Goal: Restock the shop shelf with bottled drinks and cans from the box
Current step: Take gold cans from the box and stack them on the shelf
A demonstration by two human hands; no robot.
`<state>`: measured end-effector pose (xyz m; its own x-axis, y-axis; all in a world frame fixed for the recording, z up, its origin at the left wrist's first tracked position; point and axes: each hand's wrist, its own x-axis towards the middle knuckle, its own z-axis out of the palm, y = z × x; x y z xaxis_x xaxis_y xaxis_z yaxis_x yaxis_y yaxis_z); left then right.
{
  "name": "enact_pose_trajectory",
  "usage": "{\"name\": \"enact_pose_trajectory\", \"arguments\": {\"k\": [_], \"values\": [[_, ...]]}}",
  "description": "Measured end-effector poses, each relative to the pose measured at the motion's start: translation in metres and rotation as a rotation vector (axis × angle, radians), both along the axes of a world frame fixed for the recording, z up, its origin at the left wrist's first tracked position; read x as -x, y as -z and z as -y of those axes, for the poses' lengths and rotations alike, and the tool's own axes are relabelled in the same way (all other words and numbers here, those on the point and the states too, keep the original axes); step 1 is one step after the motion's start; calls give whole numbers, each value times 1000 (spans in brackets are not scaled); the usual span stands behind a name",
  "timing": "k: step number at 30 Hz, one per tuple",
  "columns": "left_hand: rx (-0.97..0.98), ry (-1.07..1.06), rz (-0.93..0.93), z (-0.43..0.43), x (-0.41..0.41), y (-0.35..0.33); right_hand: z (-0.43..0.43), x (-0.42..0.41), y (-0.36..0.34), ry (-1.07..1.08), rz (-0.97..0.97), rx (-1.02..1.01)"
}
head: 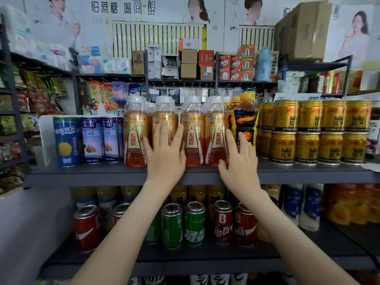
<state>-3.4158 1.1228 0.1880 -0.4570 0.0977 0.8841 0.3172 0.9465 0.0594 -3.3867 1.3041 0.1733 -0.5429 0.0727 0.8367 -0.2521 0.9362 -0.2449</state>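
1. Closest to me, both forearms reach over the lower shelf, just above the green cans [194, 223] and red cans [223, 221]. If an elbow drops, I'd expect it to clip a can top and rattle the row.
2. The wrapped pack of orange bottles [193, 140] stands on the upper shelf [92, 177] with its front row close to the lip. The box isn't in view. An uneven push could skew the pack and leave one corner over the edge.
3. The left hand [164, 153] lies flat on the front of the second bottle, fingers straight and gripping nothing. The film looks slick, so the palm may slide rather than drive the pack back.
4. The right hand [239, 159] is flat too and holds nothing. Its fingers lie up the pack's right end against the black-labelled bottle [245, 124], with the thumb low at the pack's base. Those fingers could get pinched, or nudge that single bottle.
5. That bottle stands hard against the stacked gold cans [308, 130]. A sideways shove might tip it into them, and the top tier looks the easiest to topple. The blue cans [90, 138] stand just beside the pack's other end.
6. Further back, more white caps show behind the pack. I can't tell how much room is left there, so a hard push may jam.
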Motion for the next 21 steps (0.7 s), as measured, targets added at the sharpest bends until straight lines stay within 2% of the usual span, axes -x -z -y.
{"name": "enact_pose_trajectory", "arguments": {"k": [2, 4, 6, 10, 13, 16, 21], "values": [[-103, -103, -9, 18, 2, -2, -9, 3, -1, 64, 13, 25], [-204, -192, 68, 38, 2, -2, -12, 5, -3, 107, 2, 59], [-271, -226, 163, 53, 3, 0, -4, 4, -7, 26, -61, 27], [-319, -32, 338, 66, 4, 3, 44, 2, -15, -299, -18, -179], [-337, 34, 382, 66, 2, -3, 81, 11, -17, -430, 15, -219], [-312, 22, 407, 72, 5, -8, 109, 22, -16, -446, 75, -157], [-275, 47, 324, 82, 11, -4, 140, 34, -13, -361, 149, -53]]}}
